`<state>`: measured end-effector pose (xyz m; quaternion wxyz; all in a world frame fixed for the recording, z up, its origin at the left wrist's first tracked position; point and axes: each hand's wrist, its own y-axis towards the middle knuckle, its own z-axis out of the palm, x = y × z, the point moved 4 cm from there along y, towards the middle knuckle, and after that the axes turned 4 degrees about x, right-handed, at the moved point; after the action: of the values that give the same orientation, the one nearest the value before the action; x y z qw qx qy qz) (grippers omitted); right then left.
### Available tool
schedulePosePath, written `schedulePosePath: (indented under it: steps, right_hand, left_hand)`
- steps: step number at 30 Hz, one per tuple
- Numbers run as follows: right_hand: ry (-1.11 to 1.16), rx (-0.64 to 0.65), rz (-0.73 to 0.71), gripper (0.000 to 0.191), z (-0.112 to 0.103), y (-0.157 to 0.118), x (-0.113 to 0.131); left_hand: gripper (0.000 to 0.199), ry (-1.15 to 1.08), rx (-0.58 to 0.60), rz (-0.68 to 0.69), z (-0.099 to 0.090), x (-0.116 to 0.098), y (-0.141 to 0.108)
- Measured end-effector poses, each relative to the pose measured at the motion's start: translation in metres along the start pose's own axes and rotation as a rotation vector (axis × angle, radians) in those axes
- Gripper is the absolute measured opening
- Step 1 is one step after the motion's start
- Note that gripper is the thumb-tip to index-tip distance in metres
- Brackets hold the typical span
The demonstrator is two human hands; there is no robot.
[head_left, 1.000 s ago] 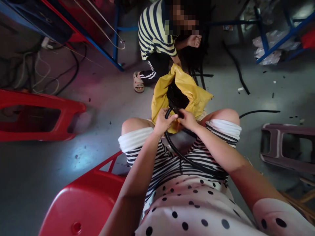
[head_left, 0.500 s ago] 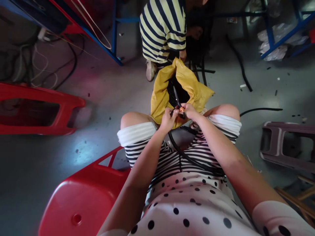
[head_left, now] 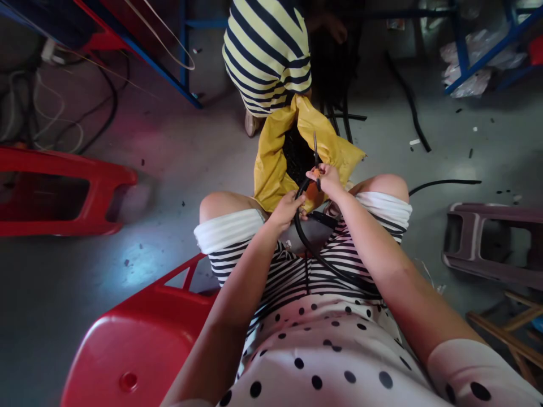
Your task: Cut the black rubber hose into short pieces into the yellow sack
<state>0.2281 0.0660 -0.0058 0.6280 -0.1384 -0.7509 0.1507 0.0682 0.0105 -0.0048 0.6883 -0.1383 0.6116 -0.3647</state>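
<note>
My left hand (head_left: pixel 287 211) is closed around a black rubber hose or tube (head_left: pixel 300 227), which curves down across my lap. In my right hand (head_left: pixel 330 180) is a pair of scissors (head_left: pixel 316 150), blades pointing away from me, with an orange part at the grip. The tube's upper end lies close to the scissors and my right fingers; whether it touches them I cannot tell. Beneath both hands, between my knees, stands a yellow sack (head_left: pixel 268 164) with its mouth open and dark pieces inside.
A person in a striped shirt (head_left: pixel 267 51) crouches just beyond the sack. Red stools (head_left: pixel 123 333) stand at my left, a grey-brown stool (head_left: pixel 470 240) at my right. Black tube lengths (head_left: pixel 409 102) lie on the floor. Blue metal frames (head_left: pixel 462 51) stand farther off.
My left hand has moved down along the tube, toward me, away from the right hand. The scissors have turned more upright in my right hand. The crouching person has leaned lower.
</note>
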Motion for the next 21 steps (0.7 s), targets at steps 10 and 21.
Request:
schedulePosePath:
  steps: [10, 21]
  right_hand:
    - [-0.02, -0.11, -0.111, 0.031, -0.002, 0.009, 0.004]
    - [-0.273, -0.212, -0.014, 0.023, -0.019, 0.009, -0.012]
  left_hand:
    - [0.007, 0.852, -0.24, 0.4, -0.041, -0.072, 0.03]
    - [0.017, 0.661, -0.313, 0.349, -0.066, -0.028, 0.057]
